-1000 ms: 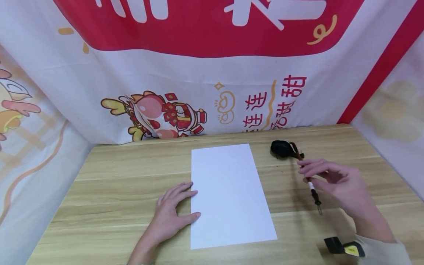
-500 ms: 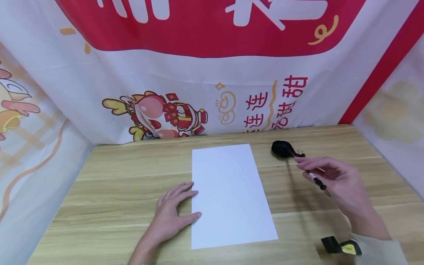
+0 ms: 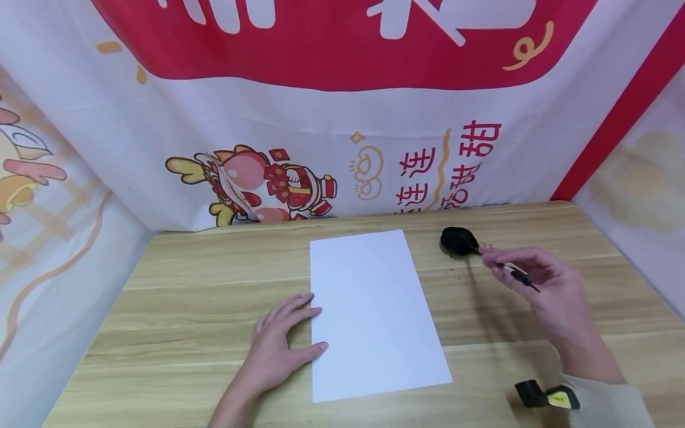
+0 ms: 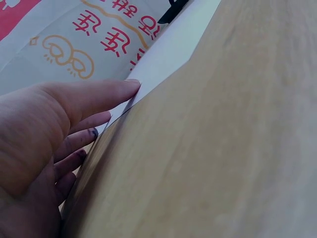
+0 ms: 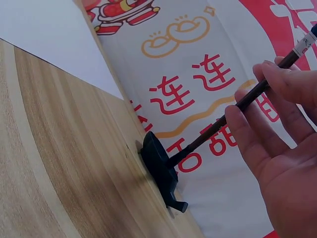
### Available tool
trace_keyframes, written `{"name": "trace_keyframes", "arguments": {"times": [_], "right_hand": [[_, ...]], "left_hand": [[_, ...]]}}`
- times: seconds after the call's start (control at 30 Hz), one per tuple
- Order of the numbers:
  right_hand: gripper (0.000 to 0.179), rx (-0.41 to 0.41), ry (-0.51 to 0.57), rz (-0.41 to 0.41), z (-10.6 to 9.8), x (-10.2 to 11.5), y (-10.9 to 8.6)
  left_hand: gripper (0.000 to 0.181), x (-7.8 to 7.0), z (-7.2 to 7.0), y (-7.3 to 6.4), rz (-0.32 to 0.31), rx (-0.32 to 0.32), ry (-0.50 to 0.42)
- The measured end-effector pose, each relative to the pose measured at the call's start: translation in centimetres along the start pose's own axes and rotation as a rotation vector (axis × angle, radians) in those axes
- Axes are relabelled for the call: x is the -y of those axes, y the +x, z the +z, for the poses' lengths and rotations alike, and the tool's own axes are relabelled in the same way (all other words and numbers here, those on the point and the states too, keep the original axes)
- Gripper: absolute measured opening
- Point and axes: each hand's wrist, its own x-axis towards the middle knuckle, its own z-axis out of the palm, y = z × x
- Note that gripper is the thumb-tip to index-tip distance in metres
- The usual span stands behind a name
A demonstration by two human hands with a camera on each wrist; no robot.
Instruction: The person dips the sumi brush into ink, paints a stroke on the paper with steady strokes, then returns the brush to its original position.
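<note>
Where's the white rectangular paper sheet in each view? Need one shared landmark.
Head: white rectangular paper sheet at lower centre, the left hand overlapping its left edge.
Left wrist: foreshortened strip in the upper middle, running from the left hand up to the top edge.
Right wrist: top-left corner, cut off by the frame.
Landmark: red characters on the white cloth backdrop, in all three.

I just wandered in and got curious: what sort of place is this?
Likely a makeshift calligraphy desk: a sheet of white paper lies on the wood-grain table, and the right hand holds a writing brush to a black dish.
</note>
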Motion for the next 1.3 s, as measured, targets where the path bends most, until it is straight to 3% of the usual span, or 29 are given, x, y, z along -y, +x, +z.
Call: {"name": "trace_keyframes", "arguments": {"times": [0.2,0.53,0.8,1.07,1.3], "right_hand": [[0.025,-0.043,0.095,0.005,0.0,0.1,0.3],[0.029,-0.145,-0.106,0.068,1.0,0.9,2.2],[0.017,-0.254,0.05,0.043,1.7,1.2,5.0],[0.032,-0.338,-0.273,0.044,2.0,1.4,7.3],[0.031,-0.394,-0.353,-0.021,2.7,1.2,7.5]], "left_hand": [[0.059,-0.1,0.0,0.1,-0.008,0.007,-0.004],[0.059,0.1,-0.1,0.0,-0.009,0.002,0.0],[0.059,0.2,0.0,0.0,-0.003,0.002,0.002],[0.059,0.1,0.0,0.0,0.0,-0.004,0.007],[0.058,0.0,0.0,0.0,0.009,-0.014,0.003]]}}
